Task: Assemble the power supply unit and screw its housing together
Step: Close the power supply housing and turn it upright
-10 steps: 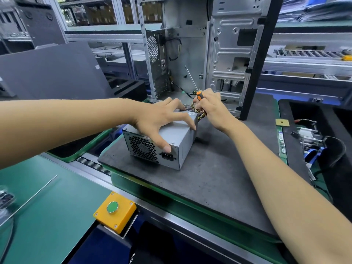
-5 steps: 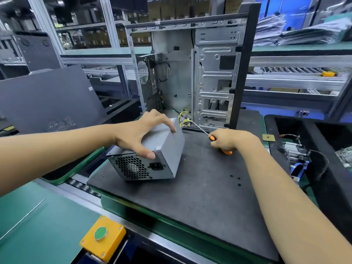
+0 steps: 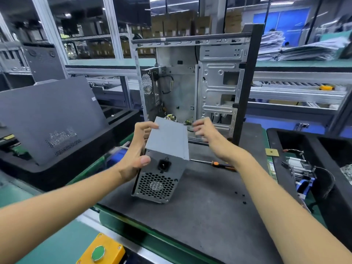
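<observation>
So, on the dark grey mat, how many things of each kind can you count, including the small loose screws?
Power supply unit: 1, gripped by the left hand
Screwdriver: 1, lying flat
Computer case: 1, standing open
Small black screws: 3 visible
Total: 6

Power supply unit (image 3: 167,147): grey metal box, tilted, vented fan face toward camera.
Screwdriver (image 3: 215,163): orange-handled, flat on mat.
</observation>
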A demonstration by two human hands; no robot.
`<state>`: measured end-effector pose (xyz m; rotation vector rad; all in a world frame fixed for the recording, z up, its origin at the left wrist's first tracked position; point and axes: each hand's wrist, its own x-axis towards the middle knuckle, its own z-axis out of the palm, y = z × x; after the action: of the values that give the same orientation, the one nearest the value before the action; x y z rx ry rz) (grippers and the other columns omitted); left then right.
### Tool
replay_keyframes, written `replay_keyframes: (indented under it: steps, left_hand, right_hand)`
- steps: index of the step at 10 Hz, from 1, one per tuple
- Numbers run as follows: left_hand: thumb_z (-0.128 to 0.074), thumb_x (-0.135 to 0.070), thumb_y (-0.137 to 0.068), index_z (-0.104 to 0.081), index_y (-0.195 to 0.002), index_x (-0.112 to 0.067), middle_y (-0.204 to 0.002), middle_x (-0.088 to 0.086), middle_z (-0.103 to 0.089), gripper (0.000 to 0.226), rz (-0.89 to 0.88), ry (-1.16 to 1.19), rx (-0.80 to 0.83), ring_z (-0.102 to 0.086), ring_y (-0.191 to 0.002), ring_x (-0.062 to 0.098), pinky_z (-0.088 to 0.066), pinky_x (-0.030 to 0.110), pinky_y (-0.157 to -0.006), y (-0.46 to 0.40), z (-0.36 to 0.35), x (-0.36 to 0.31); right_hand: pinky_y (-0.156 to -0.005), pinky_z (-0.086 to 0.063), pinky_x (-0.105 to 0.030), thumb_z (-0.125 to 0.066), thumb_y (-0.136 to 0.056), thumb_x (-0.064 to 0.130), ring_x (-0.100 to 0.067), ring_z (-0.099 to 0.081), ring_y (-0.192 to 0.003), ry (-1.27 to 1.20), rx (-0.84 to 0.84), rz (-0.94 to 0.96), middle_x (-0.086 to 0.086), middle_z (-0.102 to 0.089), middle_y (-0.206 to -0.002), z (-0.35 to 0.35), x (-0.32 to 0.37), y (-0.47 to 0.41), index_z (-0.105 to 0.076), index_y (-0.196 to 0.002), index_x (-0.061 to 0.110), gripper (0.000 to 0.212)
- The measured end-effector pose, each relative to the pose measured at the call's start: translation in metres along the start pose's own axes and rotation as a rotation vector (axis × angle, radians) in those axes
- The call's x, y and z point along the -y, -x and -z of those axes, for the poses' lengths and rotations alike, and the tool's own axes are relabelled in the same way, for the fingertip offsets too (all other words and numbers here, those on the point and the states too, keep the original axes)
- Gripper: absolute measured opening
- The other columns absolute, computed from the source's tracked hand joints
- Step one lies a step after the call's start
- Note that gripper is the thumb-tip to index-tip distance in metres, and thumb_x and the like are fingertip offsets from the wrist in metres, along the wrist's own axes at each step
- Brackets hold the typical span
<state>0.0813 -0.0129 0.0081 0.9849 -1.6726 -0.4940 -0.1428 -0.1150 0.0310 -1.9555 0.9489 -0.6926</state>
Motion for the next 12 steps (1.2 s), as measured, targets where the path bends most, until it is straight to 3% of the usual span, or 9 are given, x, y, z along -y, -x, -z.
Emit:
replay_keyframes:
  steps: [1,2,3,4,6,7,8,10,12]
  left_hand:
    - [-0.075,-0.080,-0.039,-0.042,-0.112,0.007,-0.110,0.016,-0.052,0.119,-0.029,-0.102,-0.075,-0.058,-0.102,0.047,-0.048,0.028,-0.097,0.013,0.003,-0.017]
    - [-0.072,-0.083,-0.043,-0.049,-0.109,0.000,-0.148,0.030,-0.031,0.108,0.086,-0.275,-0.077,-0.025,-0.149,0.051,-0.026,0.047,-0.125,0.019,0.027,-0.027]
    - [-0.063,-0.077,-0.079,-0.049,-0.135,-0.018,-0.164,0.012,-0.018,0.082,-0.054,-0.549,0.349,-0.013,-0.157,0.032,-0.023,0.054,-0.125,0.029,0.060,-0.045]
    - [-0.069,-0.050,-0.092,-0.053,-0.146,-0.027,-0.165,0.000,-0.032,0.061,-0.157,-0.623,0.515,-0.031,-0.153,0.027,-0.031,0.049,-0.122,0.008,0.076,-0.054]
    - [-0.061,-0.053,-0.098,-0.053,-0.144,-0.033,-0.160,-0.017,-0.040,0.051,-0.172,-0.703,0.477,-0.041,-0.148,0.011,-0.043,0.048,-0.115,0.018,0.070,-0.052]
    - [-0.058,-0.060,-0.096,-0.053,-0.138,-0.034,-0.159,-0.020,-0.040,0.050,-0.183,-0.755,0.452,-0.045,-0.144,0.010,-0.047,0.045,-0.108,0.018,0.063,-0.056]
    - [-0.052,-0.069,-0.093,-0.050,-0.137,-0.034,-0.161,-0.021,-0.036,0.056,-0.160,-0.779,0.493,-0.047,-0.141,0.011,-0.050,0.046,-0.104,0.018,0.063,-0.064]
    - [-0.055,-0.066,-0.086,-0.047,-0.141,-0.025,-0.153,-0.008,-0.049,0.069,-0.079,-0.720,0.518,-0.051,-0.138,0.018,-0.044,0.049,-0.106,0.014,0.059,-0.076]
    - [-0.057,-0.051,-0.087,-0.054,-0.130,-0.018,-0.138,-0.002,-0.062,0.055,-0.027,-0.425,0.408,-0.057,-0.133,0.023,-0.041,0.054,-0.110,0.010,0.051,-0.073]
  right_hand:
    - [-0.096,-0.042,-0.037,-0.053,-0.071,0.046,-0.018,-0.060,-0.112,-0.481,0.026,0.046,-0.003,-0.063,-0.126,-0.032,0.013,0.003,-0.053,-0.122,0.025,0.055]
    - [-0.112,-0.036,-0.041,-0.056,-0.068,0.046,-0.021,-0.050,-0.129,-0.477,0.071,0.111,-0.003,-0.054,-0.141,-0.060,0.024,-0.004,-0.051,-0.124,0.031,0.058]
    - [-0.100,-0.041,-0.036,-0.059,-0.063,0.043,-0.019,-0.050,-0.122,-0.480,0.077,0.072,-0.005,-0.054,-0.132,-0.077,0.036,-0.008,-0.046,-0.125,0.030,0.065]
    - [-0.104,-0.045,-0.042,-0.055,-0.069,0.032,-0.025,-0.056,-0.121,-0.511,0.018,0.055,-0.011,-0.057,-0.129,-0.085,0.036,-0.013,-0.047,-0.122,0.028,0.053]
    - [-0.108,-0.046,-0.058,-0.049,-0.079,0.034,-0.034,-0.063,-0.120,-0.593,0.000,0.029,-0.012,-0.065,-0.129,-0.091,0.025,-0.014,-0.053,-0.120,0.040,0.041]
    - [-0.104,-0.050,-0.057,-0.046,-0.083,0.038,-0.033,-0.067,-0.115,-0.603,-0.005,0.030,-0.012,-0.068,-0.126,-0.095,0.026,-0.015,-0.058,-0.112,0.048,0.033]
    - [-0.091,-0.057,-0.046,-0.047,-0.080,0.038,-0.031,-0.069,-0.108,-0.594,-0.049,0.016,-0.012,-0.068,-0.121,-0.099,0.029,-0.016,-0.055,-0.112,0.045,0.034]
    - [-0.110,-0.041,-0.059,-0.042,-0.077,0.051,-0.039,-0.050,-0.130,-0.575,-0.187,-0.023,-0.016,-0.063,-0.127,-0.108,0.037,-0.014,-0.058,-0.104,0.048,0.031]
    - [-0.113,-0.033,-0.062,-0.032,-0.088,0.052,-0.039,-0.048,-0.129,-0.487,-0.170,0.033,-0.010,-0.061,-0.129,-0.108,0.042,-0.011,-0.059,-0.107,0.054,0.033]
